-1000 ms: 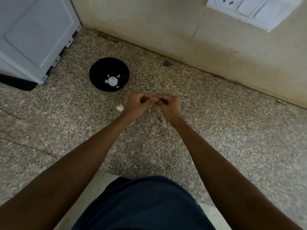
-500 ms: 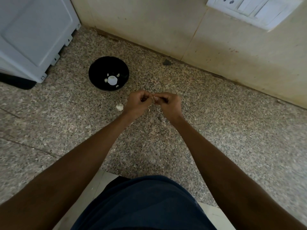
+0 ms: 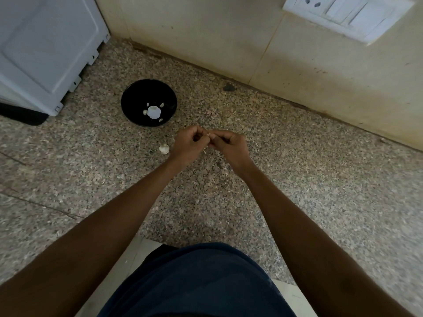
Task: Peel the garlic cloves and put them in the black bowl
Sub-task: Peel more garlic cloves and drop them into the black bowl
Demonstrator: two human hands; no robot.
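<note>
I see my left hand (image 3: 187, 143) and right hand (image 3: 231, 145) curled together, both pinching one garlic clove (image 3: 208, 135) above the speckled counter (image 3: 297, 179), the black bowl (image 3: 148, 102) holding peeled pieces toward the back wall, a garlic piece (image 3: 164, 148) lying just left of my left hand.

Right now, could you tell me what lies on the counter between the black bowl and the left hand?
In the head view, only bare speckled counter separates the black bowl from the left hand. The loose garlic piece lies just left of that hand, outside the bowl.
</note>
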